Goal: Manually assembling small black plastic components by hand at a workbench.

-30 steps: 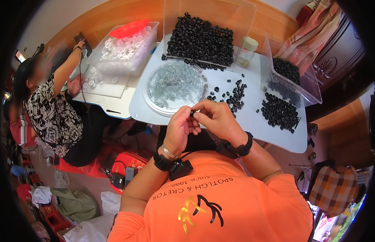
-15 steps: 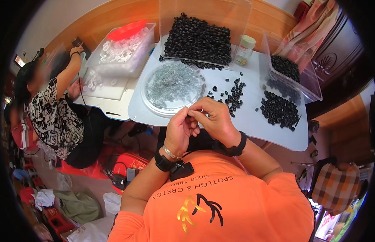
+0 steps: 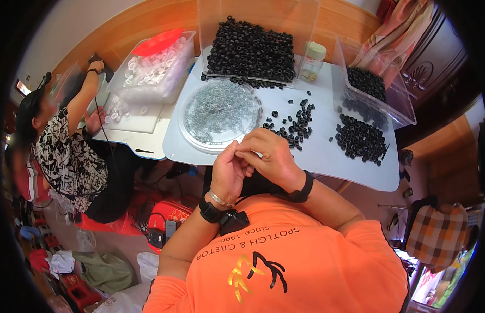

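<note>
My left hand [image 3: 228,169] and my right hand [image 3: 274,157] meet fingertip to fingertip over the near edge of a pale table [image 3: 331,169]. Both are closed in a pinch; whatever sits between the fingers is too small and covered to make out. Just beyond them stands a round clear tray [image 3: 208,146] full of tiny glassy, greyish pieces. Small black ring-like parts [image 3: 301,122] lie scattered to the right of the tray, close to my right hand. A larger heap of the same black parts [image 3: 360,141] lies farther right.
A tipped clear bin [image 3: 310,31] at the back spills black parts; another clear bin [image 3: 401,104] stands right. A lidded jar [image 3: 312,61] sits between them. At left, a tub [image 3: 172,86] holds white rings under a red dish [image 3: 158,43]. A co-worker [image 3: 70,151] sits there.
My fingertips stay together, with the right fingers curled slightly closer over the left. The view has shifted a little. The co-worker's raised hand has moved slightly left.
</note>
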